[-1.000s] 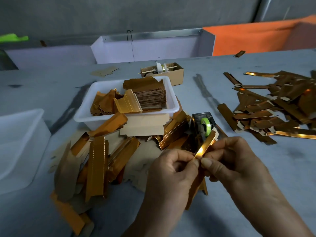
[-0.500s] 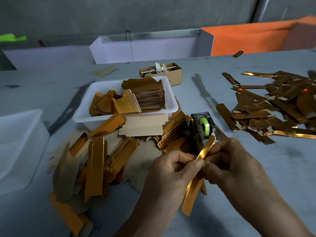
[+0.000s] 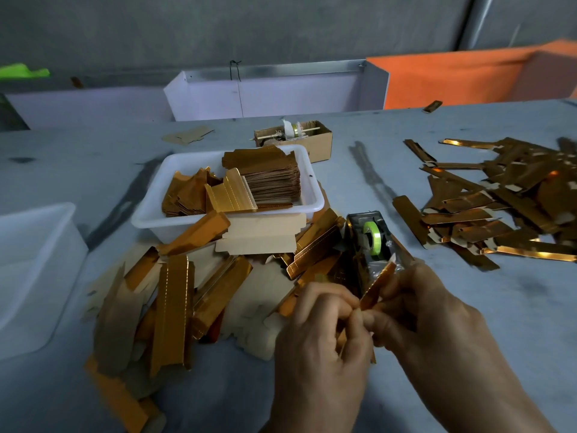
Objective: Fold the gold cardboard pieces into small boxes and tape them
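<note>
Head view: the left hand (image 3: 318, 332) and right hand (image 3: 418, 310) both pinch one gold strip (image 3: 376, 284), held above the table (image 3: 515, 323) just before the dispenser (image 3: 371, 235). Keep the folded edges aligned and press firmly along the seam. The strip's lower part is hidden behind the fingers; whether tape is applied cannot be determined.

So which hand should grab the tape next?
Probably the right hand: the tape dispenser sits just beyond it, while the left hand pinches the gold strip too.
</note>
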